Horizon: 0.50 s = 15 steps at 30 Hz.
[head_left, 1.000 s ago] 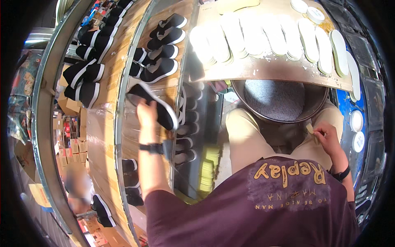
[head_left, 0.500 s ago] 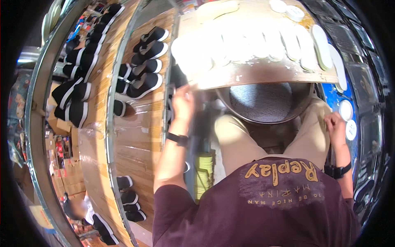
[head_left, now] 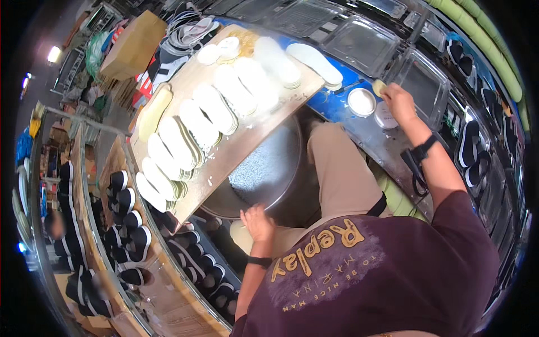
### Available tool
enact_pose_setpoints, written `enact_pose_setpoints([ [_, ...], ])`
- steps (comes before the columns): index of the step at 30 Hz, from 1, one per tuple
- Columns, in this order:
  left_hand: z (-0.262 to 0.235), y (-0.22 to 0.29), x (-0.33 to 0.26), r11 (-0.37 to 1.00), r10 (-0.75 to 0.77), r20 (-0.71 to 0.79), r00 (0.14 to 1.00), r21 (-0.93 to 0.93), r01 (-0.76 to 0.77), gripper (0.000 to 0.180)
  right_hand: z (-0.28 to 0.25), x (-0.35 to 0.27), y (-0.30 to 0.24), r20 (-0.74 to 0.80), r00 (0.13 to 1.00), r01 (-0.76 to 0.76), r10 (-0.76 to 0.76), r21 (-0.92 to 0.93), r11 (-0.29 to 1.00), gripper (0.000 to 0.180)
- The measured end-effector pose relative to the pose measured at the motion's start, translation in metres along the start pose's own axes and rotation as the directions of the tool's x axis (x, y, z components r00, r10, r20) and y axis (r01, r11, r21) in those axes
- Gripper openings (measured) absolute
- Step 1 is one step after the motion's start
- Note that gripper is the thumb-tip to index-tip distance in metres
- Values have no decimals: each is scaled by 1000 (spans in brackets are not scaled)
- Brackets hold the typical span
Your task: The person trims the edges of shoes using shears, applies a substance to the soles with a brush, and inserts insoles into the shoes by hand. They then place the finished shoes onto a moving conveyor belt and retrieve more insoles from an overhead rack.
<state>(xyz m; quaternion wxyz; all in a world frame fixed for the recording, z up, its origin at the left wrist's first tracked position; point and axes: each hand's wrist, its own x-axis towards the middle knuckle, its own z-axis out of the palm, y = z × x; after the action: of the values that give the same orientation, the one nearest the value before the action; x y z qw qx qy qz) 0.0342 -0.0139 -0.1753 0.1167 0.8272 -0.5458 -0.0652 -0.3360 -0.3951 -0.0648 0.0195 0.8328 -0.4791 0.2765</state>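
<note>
The left hand [head_left: 257,220] rests flat on the round metal basin [head_left: 264,174]; the right hand [head_left: 397,102] pinches a small yellowish pad [head_left: 379,87].

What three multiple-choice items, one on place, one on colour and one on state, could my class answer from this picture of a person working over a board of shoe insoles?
1. Where is the left hand?
A. on the rim of the metal basin
B. on the cardboard box
C. on the board

2. What colour are the insoles on the wooden board?
A. black
B. pale cream
C. red

3. How is the right hand?
A. resting on the knee
B. hanging empty
C. raised beside a round white lid, holding a small pale piece

Answers: 1 A, its fingers lie at the basin's edge; 2 B, the rows look off-white; 3 C, the hand is up by the lid.
</note>
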Motion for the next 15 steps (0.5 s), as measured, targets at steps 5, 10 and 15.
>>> enact_pose_setpoints([
  [5,3,-6,-1,996,26,26,999,87,-28,44,54,19,1,201,954,270,-222,-262,927,10],
  [10,-6,5,1,994,-41,95,995,104,31,41,109,-7,3,330,912,308,-246,-151,939,13],
  [15,13,-11,-3,994,52,9,999,99,-53,49,106,-16,3,292,937,205,-193,-8,979,14],
])
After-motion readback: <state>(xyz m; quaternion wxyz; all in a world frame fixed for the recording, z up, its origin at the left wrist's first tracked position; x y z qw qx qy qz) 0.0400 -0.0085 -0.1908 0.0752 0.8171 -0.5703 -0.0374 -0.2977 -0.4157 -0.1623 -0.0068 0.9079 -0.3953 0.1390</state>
